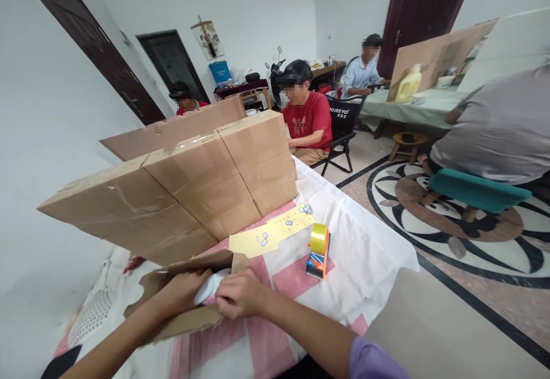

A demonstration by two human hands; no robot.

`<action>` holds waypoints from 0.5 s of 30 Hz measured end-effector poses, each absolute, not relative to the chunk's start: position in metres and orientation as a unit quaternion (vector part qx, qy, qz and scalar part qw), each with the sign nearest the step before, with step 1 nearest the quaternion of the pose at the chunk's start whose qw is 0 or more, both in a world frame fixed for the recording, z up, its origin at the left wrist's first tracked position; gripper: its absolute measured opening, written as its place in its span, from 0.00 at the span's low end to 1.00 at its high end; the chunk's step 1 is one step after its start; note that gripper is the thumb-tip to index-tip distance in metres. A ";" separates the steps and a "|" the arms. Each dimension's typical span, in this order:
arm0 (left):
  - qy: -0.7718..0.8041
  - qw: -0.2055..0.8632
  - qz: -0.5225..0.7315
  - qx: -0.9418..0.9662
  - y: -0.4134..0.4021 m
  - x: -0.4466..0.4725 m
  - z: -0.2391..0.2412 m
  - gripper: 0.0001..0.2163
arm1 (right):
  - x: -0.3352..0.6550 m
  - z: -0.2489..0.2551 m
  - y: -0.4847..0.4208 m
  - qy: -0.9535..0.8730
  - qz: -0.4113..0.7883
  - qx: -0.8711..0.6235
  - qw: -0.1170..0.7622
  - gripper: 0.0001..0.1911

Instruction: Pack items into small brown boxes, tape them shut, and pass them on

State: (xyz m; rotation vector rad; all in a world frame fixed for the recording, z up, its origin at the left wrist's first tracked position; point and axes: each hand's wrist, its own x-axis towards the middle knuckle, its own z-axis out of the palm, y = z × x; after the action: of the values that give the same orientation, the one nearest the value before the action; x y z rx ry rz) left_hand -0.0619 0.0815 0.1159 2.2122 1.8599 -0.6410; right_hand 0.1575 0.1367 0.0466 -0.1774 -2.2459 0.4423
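An open cardboard box [193, 322] with raised flaps sits before me on the cloth-covered table. Inside its opening lies a white and pink thing [210, 287], mostly covered by my hands; its kind does not show. My left hand [187, 292] reaches down into the box at the left of this thing, its fingertips hidden. From the right, my right hand [241, 294] bends its fingers over the thing's right end at the box's edge; what they grip is hidden. To the right stands a tape dispenser [317, 261] with a yellow roll.
Stacked taped cartons [197, 181] form a wall behind the box. A yellow printed sheet [266, 235] lies before them. At left is a white perforated item [91, 315]. A person in red [309, 118] sits across; others sit farther off. The table edge drops away at right.
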 end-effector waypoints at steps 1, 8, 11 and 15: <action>0.628 0.084 -0.212 0.744 0.081 -0.064 0.119 0.21 | 0.160 0.048 0.138 -0.894 0.174 -0.075 0.407 0.08; 0.646 0.076 -0.221 0.726 0.092 -0.050 0.113 0.23 | 0.167 0.065 0.139 -0.913 0.168 -0.113 0.355 0.08; 0.649 0.115 -0.208 0.722 0.099 -0.051 0.115 0.26 | 0.161 0.069 0.135 -0.918 0.149 -0.110 0.350 0.10; 0.698 0.161 -0.037 0.697 0.073 -0.091 0.138 0.31 | 0.157 0.069 0.129 -0.912 0.137 -0.130 0.364 0.10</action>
State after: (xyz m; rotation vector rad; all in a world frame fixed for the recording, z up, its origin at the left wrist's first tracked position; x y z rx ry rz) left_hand -0.0913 0.0733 0.1380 1.9900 1.9920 -0.1058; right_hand 0.1573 0.1287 0.0687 -0.3348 -2.3463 0.3525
